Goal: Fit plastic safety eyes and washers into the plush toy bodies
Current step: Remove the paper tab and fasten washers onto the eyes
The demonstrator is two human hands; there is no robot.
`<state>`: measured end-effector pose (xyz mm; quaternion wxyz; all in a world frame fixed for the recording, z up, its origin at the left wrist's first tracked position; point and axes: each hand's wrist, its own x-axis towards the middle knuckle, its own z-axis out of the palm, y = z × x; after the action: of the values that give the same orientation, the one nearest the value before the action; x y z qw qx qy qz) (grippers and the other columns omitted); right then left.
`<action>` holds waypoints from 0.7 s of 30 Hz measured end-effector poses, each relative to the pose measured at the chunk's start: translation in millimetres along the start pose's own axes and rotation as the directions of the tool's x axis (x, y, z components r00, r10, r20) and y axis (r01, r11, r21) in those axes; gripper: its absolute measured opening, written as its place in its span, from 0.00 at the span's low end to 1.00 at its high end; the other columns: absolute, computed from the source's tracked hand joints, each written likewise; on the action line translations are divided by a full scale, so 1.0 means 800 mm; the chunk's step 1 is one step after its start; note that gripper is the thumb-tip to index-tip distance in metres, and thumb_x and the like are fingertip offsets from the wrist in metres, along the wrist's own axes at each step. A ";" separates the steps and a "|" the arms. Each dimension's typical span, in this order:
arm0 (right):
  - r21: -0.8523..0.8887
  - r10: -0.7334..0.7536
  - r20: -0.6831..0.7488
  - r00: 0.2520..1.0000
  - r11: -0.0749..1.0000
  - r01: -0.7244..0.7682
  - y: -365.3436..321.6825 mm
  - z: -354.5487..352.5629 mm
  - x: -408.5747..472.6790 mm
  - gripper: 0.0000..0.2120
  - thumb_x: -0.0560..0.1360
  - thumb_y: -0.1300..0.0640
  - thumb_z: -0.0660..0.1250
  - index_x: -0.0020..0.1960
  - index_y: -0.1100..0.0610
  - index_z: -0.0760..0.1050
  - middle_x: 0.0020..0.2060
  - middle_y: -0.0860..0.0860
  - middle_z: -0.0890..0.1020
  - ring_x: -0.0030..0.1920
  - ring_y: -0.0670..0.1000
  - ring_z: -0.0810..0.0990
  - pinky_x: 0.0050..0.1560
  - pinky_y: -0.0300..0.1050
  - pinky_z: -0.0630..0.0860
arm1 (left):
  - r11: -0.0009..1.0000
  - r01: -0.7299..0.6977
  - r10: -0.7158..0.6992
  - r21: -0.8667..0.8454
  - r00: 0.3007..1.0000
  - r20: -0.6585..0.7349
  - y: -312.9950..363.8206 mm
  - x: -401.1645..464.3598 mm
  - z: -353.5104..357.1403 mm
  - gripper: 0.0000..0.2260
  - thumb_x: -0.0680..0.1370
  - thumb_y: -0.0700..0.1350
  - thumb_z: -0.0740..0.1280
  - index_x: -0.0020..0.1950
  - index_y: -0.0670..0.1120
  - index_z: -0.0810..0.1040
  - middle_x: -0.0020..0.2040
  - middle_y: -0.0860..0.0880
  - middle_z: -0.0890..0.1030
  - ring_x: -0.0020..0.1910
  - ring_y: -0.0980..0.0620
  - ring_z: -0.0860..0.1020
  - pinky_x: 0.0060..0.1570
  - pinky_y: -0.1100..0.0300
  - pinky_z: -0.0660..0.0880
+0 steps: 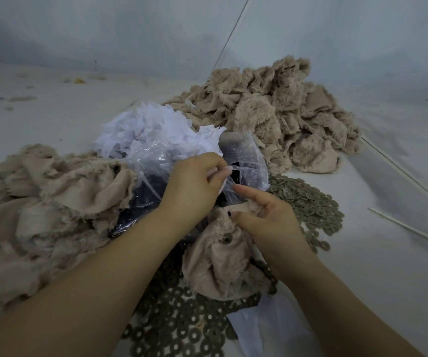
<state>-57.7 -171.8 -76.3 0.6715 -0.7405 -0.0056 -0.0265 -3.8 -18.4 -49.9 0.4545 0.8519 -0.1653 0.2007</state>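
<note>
A beige plush toy body [223, 266], turned inside out, lies in front of me with a washer seated on its fabric. My right hand [267, 217] grips its top edge, forefinger pointing left. My left hand [195, 186] pinches the edge of a clear plastic bag [243, 161] that holds dark safety eyes. Grey ring washers [308, 204] spread in a heap to the right of my hands, and more washers [182, 328] lie between my forearms.
Heaps of beige plush bodies rise at the back right [280, 117] and at the left [48, 207]. White fabric scraps [156, 130] fill the bag's far side. Thin white sticks [408, 228] lie on the pale table at the right.
</note>
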 end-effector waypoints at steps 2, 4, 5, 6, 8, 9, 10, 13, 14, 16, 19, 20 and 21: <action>0.021 0.004 -0.032 0.999 1.000 -0.003 -0.004 0.000 0.000 0.17 0.74 0.68 0.72 0.58 0.52 0.82 0.29 0.59 0.81 0.23 0.59 0.73 0.27 0.48 0.76 | 0.960 0.201 -0.190 -0.195 0.979 0.072 0.008 -0.003 -0.006 0.11 0.78 0.41 0.70 0.35 0.43 0.80 0.30 0.53 0.80 0.31 0.63 0.78 0.36 0.72 0.73; 0.058 0.013 -0.066 0.998 0.998 -0.009 -0.007 0.001 0.000 0.12 0.73 0.69 0.72 0.53 0.57 0.83 0.38 0.65 0.84 0.38 0.70 0.82 0.41 0.65 0.82 | 0.898 0.368 -0.319 -0.242 0.922 0.217 0.009 -0.012 -0.010 0.09 0.79 0.39 0.68 0.38 0.40 0.80 0.28 0.48 0.79 0.26 0.57 0.76 0.29 0.66 0.73; 0.070 0.019 -0.075 0.997 0.997 -0.013 -0.007 0.001 -0.001 0.10 0.73 0.70 0.71 0.51 0.59 0.82 0.40 0.65 0.84 0.41 0.68 0.83 0.45 0.67 0.81 | 0.868 0.430 -0.364 -0.248 0.891 0.272 0.010 -0.017 -0.012 0.07 0.79 0.38 0.66 0.41 0.41 0.80 0.29 0.44 0.80 0.26 0.54 0.75 0.27 0.62 0.72; 0.075 0.022 -0.077 0.997 0.997 -0.016 -0.006 0.000 0.000 0.09 0.73 0.70 0.71 0.49 0.60 0.82 0.41 0.65 0.85 0.40 0.64 0.84 0.45 0.65 0.81 | 0.844 0.470 -0.394 -0.258 0.870 0.296 0.011 -0.024 -0.014 0.07 0.79 0.37 0.64 0.43 0.42 0.79 0.30 0.42 0.81 0.26 0.52 0.75 0.26 0.61 0.72; 0.074 0.025 -0.077 0.997 0.997 -0.019 -0.005 0.000 0.001 0.07 0.73 0.70 0.71 0.47 0.60 0.81 0.40 0.63 0.85 0.37 0.56 0.83 0.43 0.58 0.83 | 0.825 0.484 -0.420 -0.291 0.870 0.258 0.009 -0.036 -0.016 0.06 0.79 0.37 0.65 0.43 0.43 0.78 0.29 0.45 0.81 0.25 0.52 0.76 0.25 0.61 0.72; 0.072 0.025 -0.078 0.997 0.997 -0.019 -0.005 -0.001 0.001 0.07 0.73 0.70 0.71 0.46 0.60 0.81 0.39 0.61 0.85 0.36 0.54 0.83 0.41 0.54 0.83 | 0.832 0.468 -0.421 -0.298 0.883 0.208 0.009 -0.040 -0.016 0.05 0.78 0.37 0.67 0.42 0.43 0.78 0.27 0.47 0.80 0.24 0.52 0.75 0.25 0.61 0.72; 0.074 0.026 -0.076 0.997 0.997 -0.020 -0.005 -0.002 0.001 0.08 0.73 0.70 0.72 0.46 0.59 0.82 0.38 0.60 0.85 0.36 0.53 0.84 0.40 0.51 0.83 | 0.845 0.444 -0.416 -0.299 0.896 0.156 0.007 -0.045 -0.017 0.06 0.77 0.38 0.69 0.40 0.42 0.79 0.25 0.48 0.79 0.24 0.53 0.74 0.24 0.62 0.71; 0.086 0.036 -0.015 0.999 0.996 -0.035 -0.003 -0.005 0.004 0.12 0.74 0.70 0.71 0.51 0.56 0.84 0.41 0.58 0.87 0.43 0.56 0.86 0.46 0.55 0.85 | 0.867 0.395 -0.393 -0.304 0.917 0.070 0.001 -0.052 -0.015 0.13 0.75 0.40 0.73 0.33 0.37 0.77 0.25 0.46 0.74 0.24 0.51 0.70 0.25 0.60 0.69; 0.085 0.036 0.028 0.999 0.996 -0.038 -0.003 -0.005 0.004 0.15 0.74 0.71 0.70 0.54 0.54 0.83 0.43 0.57 0.87 0.45 0.57 0.87 0.49 0.57 0.84 | 0.863 0.398 -0.395 -0.310 0.916 0.077 0.000 -0.053 -0.014 0.14 0.75 0.41 0.73 0.32 0.37 0.76 0.24 0.45 0.73 0.23 0.51 0.69 0.25 0.60 0.68; 0.086 0.024 0.113 0.993 0.996 -0.034 -0.001 -0.004 0.004 0.18 0.75 0.70 0.70 0.58 0.52 0.83 0.45 0.57 0.87 0.48 0.60 0.86 0.53 0.59 0.83 | 0.871 0.394 -0.382 -0.294 0.919 0.099 0.000 -0.055 -0.011 0.13 0.74 0.41 0.74 0.32 0.38 0.77 0.24 0.43 0.75 0.23 0.52 0.70 0.25 0.61 0.69; 0.094 0.003 0.197 0.980 0.995 -0.021 0.000 -0.005 0.003 0.17 0.74 0.67 0.71 0.54 0.47 0.85 0.46 0.57 0.87 0.49 0.63 0.85 0.53 0.58 0.83 | 0.931 0.317 -0.306 -0.179 0.948 0.086 -0.001 -0.056 -0.008 0.10 0.72 0.42 0.76 0.33 0.43 0.80 0.28 0.46 0.80 0.25 0.57 0.72 0.27 0.65 0.70; 0.095 0.007 0.207 0.978 0.995 -0.027 0.000 -0.005 0.002 0.16 0.73 0.65 0.71 0.52 0.47 0.86 0.45 0.57 0.87 0.49 0.61 0.86 0.51 0.56 0.83 | 0.942 0.301 -0.290 -0.149 0.953 0.090 -0.002 -0.056 -0.008 0.10 0.72 0.42 0.77 0.33 0.44 0.80 0.29 0.46 0.80 0.25 0.57 0.73 0.27 0.65 0.70; 0.095 0.018 0.207 0.978 0.995 -0.038 0.000 -0.005 0.002 0.14 0.71 0.64 0.72 0.51 0.48 0.86 0.45 0.57 0.87 0.48 0.59 0.87 0.50 0.55 0.84 | 0.946 0.295 -0.284 -0.131 0.954 0.096 -0.002 -0.056 -0.008 0.10 0.72 0.43 0.77 0.32 0.44 0.80 0.28 0.47 0.80 0.25 0.58 0.73 0.27 0.66 0.70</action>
<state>-56.1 -175.6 -76.2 0.7034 -0.7052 -0.0659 0.0599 -43.1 -7.5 -69.9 0.5328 0.8388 -0.0696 0.0871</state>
